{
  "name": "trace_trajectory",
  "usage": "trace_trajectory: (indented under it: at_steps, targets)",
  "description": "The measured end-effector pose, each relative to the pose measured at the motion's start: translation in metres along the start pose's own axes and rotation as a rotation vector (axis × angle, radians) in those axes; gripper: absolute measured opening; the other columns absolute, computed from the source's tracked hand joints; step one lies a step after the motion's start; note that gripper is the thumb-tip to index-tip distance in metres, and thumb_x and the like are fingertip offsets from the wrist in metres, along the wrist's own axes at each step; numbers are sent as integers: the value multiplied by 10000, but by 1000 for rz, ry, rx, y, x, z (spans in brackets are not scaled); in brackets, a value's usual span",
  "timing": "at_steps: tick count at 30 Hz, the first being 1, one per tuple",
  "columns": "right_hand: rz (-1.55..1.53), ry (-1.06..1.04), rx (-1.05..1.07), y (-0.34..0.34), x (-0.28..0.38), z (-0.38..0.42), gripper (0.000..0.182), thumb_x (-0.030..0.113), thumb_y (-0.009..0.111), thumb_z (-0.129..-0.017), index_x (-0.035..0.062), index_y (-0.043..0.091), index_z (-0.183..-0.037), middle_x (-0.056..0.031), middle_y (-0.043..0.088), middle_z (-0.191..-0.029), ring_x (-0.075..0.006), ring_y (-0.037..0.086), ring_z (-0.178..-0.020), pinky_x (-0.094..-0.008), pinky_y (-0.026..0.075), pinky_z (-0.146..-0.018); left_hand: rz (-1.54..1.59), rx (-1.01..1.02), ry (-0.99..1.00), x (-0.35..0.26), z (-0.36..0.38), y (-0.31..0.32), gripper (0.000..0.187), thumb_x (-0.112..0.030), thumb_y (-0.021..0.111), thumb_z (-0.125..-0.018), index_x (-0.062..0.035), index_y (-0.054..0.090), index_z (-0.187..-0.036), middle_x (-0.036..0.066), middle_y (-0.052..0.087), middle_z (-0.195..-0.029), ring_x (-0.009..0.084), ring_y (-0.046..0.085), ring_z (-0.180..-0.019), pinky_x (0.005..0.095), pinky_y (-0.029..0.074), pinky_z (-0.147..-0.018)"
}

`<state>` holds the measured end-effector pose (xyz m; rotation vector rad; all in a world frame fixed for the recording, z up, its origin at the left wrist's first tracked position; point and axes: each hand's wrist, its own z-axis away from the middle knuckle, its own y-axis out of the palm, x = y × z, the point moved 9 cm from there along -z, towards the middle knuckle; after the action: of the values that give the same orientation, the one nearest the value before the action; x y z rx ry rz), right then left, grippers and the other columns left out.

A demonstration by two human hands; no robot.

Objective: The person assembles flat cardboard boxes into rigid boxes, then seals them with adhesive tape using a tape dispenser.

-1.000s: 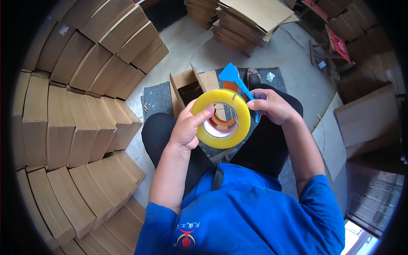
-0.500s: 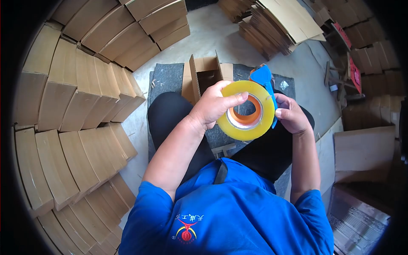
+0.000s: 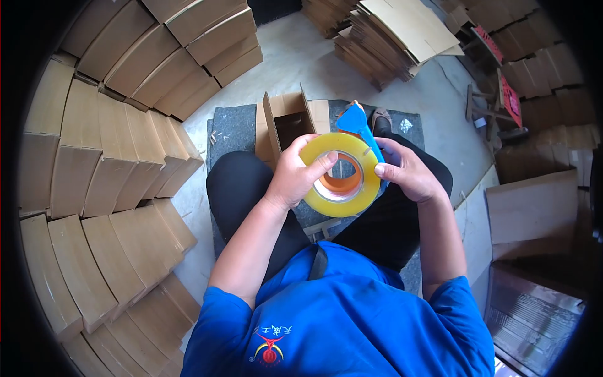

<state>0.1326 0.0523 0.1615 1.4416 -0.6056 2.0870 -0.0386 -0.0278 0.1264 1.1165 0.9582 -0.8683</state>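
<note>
A wide roll of yellowish packing tape (image 3: pixel 314 200) with an orange core sits on a blue tape dispenser (image 3: pixel 355 119), held up over my lap. My left hand (image 3: pixel 294 173) grips the roll from its left side, thumb across the face near the core. On the other side my right hand (image 3: pixel 405 168) is closed around the dispenser, its thumb against the roll's right edge; most of its fingers are hidden behind. Beyond my hands an open cardboard box (image 3: pixel 271 129) stands on a dark mat (image 3: pixel 235 125), its flaps raised, partly covered by my left hand.
Tall rows of stacked cardboard boxes (image 3: pixel 81 176) line the left side. A pile of flattened cartons (image 3: pixel 402 31) lies at the far right of the floor. More cartons (image 3: pixel 534 210) and a wooden stool-like frame (image 3: pixel 487 103) are on the right.
The dispenser and tape roll have shifted left and slightly down in view, with both hands still on them. My right hand has come further round the roll's edge, and a shoe now shows behind.
</note>
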Motion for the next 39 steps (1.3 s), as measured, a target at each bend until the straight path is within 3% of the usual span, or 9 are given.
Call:
trace_trajectory:
  at_steps: [4,10,16,20,23,32,35,37,39]
  targets:
    - [150,31,-62,-1,5,3,634,318,740,-864,-32,531,-1350,-95,683,-983,-125,634,-830,-260,525,-667,57,8,-47,7,3,-3,571,-228,762,-911,23,472,-1334,127,622,-1180,185,636,-1070,321,543,-925]
    - [115,57,-24,6,-1,3,653,387,709,-928,-6,511,-1410,-117,633,-1224,-182,599,-1108,-348,498,-966,430,-46,-177,25,9,-3,543,-168,764,-905,24,473,-1322,124,624,-1173,183,642,-1079,327,552,-933]
    - [-75,-131,-69,15,10,2,571,269,724,-923,30,523,-1401,-137,628,-1231,-187,603,-1115,-341,510,-945,379,-136,-85,16,14,-7,484,-130,755,-906,22,495,-1284,123,630,-1163,175,656,-1044,309,559,-914]
    - [542,-551,-358,5,53,17,433,65,727,-859,88,634,-1281,-113,631,-1274,-226,617,-1164,-356,476,-1013,278,-189,-62,8,16,-7,471,-110,754,-903,29,502,-1276,117,637,-1147,159,655,-1028,300,559,-903]
    - [1003,-833,-367,26,79,29,253,14,731,-811,74,687,-1052,-116,655,-1065,-278,667,-893,-375,523,-798,269,-209,-19,1,17,-3,479,-105,762,-896,37,504,-1274,113,641,-1137,146,653,-1008,288,557,-891]
    - [1105,-962,-413,35,93,29,182,61,721,-802,58,610,-946,-97,636,-1076,-274,636,-953,-374,504,-779,199,-199,22,-10,21,3,500,-130,769,-895,38,499,-1281,101,647,-1130,131,648,-985,275,548,-885]
    - [658,-933,-548,-13,105,36,59,22,658,-913,23,605,-939,-127,656,-996,-271,653,-885,-346,529,-727,171,-197,55,-11,20,-1,505,-127,773,-889,34,500,-1281,102,652,-1128,127,650,-986,276,548,-882]
    - [569,-528,-767,-89,82,27,122,105,626,-964,5,650,-899,-117,678,-846,-250,665,-852,-340,532,-735,125,-156,108,-14,22,0,510,-117,779,-879,28,500,-1282,103,653,-1143,126,651,-993,278,547,-885]
    - [951,-405,-867,-110,88,16,157,159,631,-964,12,655,-912,-138,689,-1009,-253,656,-993,-369,525,-814,106,-128,147,-17,22,2,508,-99,773,-878,24,494,-1284,104,651,-1157,139,651,-1029,291,540,-921]
